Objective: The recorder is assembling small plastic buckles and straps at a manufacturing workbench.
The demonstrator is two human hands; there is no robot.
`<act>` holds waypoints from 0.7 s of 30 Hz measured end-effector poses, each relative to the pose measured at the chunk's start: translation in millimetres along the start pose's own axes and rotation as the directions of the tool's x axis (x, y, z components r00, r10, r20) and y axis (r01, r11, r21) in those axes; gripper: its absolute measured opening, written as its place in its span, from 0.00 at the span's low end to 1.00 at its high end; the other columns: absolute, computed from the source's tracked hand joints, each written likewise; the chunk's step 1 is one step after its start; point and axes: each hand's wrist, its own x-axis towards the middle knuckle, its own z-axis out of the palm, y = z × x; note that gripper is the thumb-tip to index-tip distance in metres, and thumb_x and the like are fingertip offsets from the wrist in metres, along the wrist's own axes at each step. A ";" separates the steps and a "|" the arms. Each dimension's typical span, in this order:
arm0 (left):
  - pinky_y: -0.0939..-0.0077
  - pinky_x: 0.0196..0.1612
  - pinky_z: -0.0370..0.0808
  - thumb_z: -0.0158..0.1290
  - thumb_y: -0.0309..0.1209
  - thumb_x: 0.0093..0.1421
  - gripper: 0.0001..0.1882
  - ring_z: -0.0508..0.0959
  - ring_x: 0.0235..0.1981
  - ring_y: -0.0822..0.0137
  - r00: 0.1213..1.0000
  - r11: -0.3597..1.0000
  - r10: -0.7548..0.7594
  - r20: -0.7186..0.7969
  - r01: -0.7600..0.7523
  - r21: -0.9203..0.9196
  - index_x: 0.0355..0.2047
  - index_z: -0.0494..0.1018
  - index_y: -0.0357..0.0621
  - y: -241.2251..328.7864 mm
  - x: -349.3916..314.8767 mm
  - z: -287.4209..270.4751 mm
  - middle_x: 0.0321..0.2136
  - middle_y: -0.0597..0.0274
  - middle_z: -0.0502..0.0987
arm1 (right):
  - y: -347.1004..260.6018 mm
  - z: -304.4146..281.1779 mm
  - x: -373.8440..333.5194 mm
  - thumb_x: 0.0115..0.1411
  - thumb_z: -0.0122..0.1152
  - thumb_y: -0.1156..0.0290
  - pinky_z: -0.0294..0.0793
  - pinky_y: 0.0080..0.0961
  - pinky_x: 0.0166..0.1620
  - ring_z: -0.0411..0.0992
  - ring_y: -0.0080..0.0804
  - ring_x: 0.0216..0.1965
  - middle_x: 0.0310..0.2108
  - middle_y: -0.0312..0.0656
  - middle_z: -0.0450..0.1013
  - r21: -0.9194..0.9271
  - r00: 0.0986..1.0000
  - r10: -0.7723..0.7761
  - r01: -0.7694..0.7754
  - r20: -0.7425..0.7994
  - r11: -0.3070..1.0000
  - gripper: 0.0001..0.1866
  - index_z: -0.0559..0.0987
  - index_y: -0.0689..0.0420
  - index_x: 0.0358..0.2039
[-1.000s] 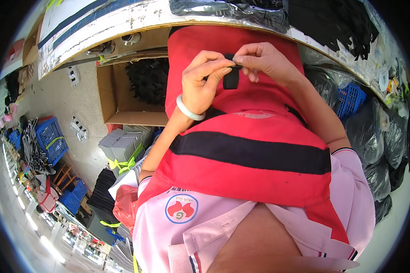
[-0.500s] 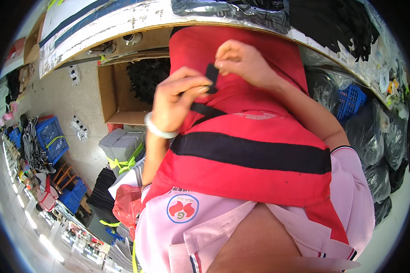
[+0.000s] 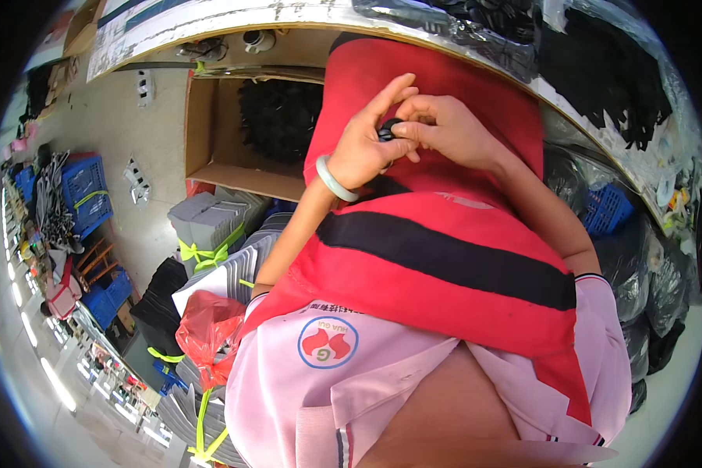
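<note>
Over my lap, a small black strip (image 3: 388, 130), bent or bunched up, sits between my two hands. My left hand (image 3: 364, 147), with a pale bangle on the wrist, has its thumb against the strip while its index finger points up and away. The fingertips of my right hand (image 3: 448, 132) pinch the strip from the other side. Part of the strip is hidden by the fingers. Beneath the hands lies my red apron (image 3: 437, 242) with a broad black band.
Beyond my lap runs a worn worktable edge (image 3: 210, 47), with a heap of black strips (image 3: 608, 70) at right. An open cardboard box (image 3: 210, 140) holds black pieces. Grey bundles (image 3: 210, 222) and a red plastic bag (image 3: 210, 324) stand left; black bags (image 3: 632, 265) crowd the right.
The black strip, held out lengthwise before, is now bent or bunched. My hands have come together, and the left has turned with its index finger raised. The view has shifted slightly.
</note>
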 end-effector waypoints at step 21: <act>0.79 0.26 0.79 0.53 0.23 0.61 0.08 0.80 0.28 0.66 0.942 0.830 -0.318 -0.108 0.222 -0.512 0.41 0.75 0.34 -22.9 27.0 -2.7 0.33 0.55 0.79 | -16.8 -126.7 -68.0 0.56 0.61 0.71 0.72 0.26 0.35 0.73 0.32 0.30 0.28 0.39 0.74 -0.698 0.403 -0.623 -0.059 -0.671 0.714 0.06 0.79 0.57 0.34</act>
